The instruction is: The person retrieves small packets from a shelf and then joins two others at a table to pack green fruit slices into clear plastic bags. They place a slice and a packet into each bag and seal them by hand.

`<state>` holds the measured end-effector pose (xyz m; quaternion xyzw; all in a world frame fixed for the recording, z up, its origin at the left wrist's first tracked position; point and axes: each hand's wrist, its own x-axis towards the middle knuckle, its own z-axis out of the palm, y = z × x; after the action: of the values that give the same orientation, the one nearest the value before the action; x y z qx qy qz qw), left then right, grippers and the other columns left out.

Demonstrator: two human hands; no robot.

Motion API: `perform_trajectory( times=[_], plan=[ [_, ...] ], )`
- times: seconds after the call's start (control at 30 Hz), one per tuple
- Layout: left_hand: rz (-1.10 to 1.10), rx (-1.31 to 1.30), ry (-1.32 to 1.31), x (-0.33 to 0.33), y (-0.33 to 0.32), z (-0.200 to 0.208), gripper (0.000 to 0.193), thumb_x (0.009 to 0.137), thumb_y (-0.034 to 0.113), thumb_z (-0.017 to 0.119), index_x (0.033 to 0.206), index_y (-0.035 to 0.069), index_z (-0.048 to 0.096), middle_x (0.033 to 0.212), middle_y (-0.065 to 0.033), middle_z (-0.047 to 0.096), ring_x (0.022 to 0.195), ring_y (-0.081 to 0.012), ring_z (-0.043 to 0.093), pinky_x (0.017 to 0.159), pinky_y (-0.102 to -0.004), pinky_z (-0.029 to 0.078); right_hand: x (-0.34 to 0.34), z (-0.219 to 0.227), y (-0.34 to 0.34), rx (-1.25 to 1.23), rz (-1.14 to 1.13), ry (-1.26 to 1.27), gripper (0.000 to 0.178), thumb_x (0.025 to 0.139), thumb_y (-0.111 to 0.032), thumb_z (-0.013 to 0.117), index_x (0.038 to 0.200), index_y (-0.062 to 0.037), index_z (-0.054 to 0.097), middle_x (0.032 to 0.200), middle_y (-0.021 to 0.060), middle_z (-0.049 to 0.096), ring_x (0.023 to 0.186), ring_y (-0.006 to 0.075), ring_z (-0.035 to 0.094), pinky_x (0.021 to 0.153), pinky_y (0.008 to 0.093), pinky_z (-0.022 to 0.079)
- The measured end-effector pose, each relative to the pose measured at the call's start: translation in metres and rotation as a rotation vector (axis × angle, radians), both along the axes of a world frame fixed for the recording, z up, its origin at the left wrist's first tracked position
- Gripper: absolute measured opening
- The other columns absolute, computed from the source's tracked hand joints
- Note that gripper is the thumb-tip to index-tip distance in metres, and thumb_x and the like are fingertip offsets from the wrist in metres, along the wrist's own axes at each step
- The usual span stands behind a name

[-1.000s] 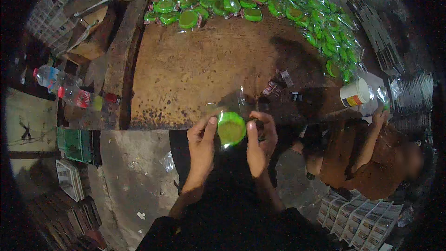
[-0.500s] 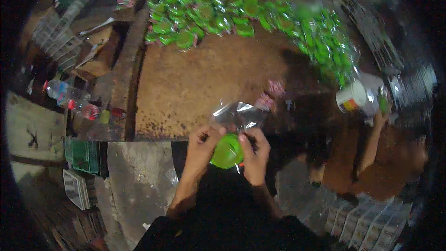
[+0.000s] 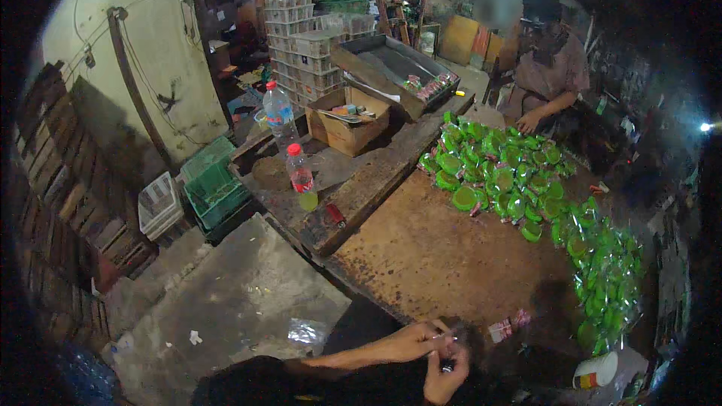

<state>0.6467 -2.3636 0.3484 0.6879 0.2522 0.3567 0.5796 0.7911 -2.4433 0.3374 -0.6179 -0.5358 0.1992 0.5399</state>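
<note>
My left hand [image 3: 418, 341] reaches in from the lower edge, its fingers bent together beside the near edge of the brown wooden table [image 3: 429, 256]. My right hand [image 3: 446, 377] sits just below it, thumb and fingers closed. Between the two hands is a small shiny bit, perhaps clear plastic; what they hold is mostly hidden and blurred. Close by on the table lie pink-and-white printed packets [image 3: 499, 331]. Farther off spreads a large heap of bright green round items in clear wrappers [image 3: 502, 173], curving down along the right side.
A white tub [image 3: 596, 370] lies at the lower right. Plastic bottles with red caps [image 3: 299, 173] and a cardboard box [image 3: 350, 131] stand on the left ledge. Green crates [image 3: 213, 188] are on the floor. Another person [image 3: 553, 68] sits at the far end, a hand by the heap.
The view has swung to the left and up, bringing in the room and the other person. The green round item seen between my hands earlier no longer shows.
</note>
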Motion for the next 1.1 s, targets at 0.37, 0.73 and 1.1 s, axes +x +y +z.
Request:
perform_trajectory(
  times=[0.37,0.73,1.1],
  plan=[
    [0.258,0.207,0.097,-0.004,-0.018,0.003,0.02,0.092,0.011,0.064,0.107,0.0,0.069,0.102,-0.017,0.07,0.096,-0.0347,0.069,0.084,-0.0378,0.054,0.008,-0.047,-0.022,-0.205,0.067,0.756,0.035,0.097,-0.019,0.072,0.128,-0.0063,0.065,0.103,0.0119,0.069,0.079,0.0188,0.061,0.073,0.0341,0.051],
    [0.372,0.095,0.184,-0.014,-0.032,0.016,0.014,0.091,0.01,0.074,0.102,0.003,0.073,0.094,-0.0155,0.073,0.085,-0.0331,0.072,0.077,-0.0382,0.056,0.008,-0.034,-0.003,-0.233,0.182,0.523,0.02,0.092,-0.007,0.073,0.11,-0.001,0.068,0.099,0.0091,0.072,0.073,0.0153,0.062,0.067,0.0301,0.052],
    [0.261,0.053,0.266,-0.034,-0.021,0.001,0.013,0.089,0.003,0.073,0.101,-0.002,0.076,0.098,-0.0157,0.076,0.093,-0.026,0.072,0.084,-0.0367,0.054,-0.003,-0.026,-0.005,-0.145,0.24,0.301,0.012,0.091,-0.012,0.077,0.097,-0.0015,0.074,0.093,0.0116,0.069,0.094,0.024,0.068,0.082,0.0346,0.052]
  ],
)
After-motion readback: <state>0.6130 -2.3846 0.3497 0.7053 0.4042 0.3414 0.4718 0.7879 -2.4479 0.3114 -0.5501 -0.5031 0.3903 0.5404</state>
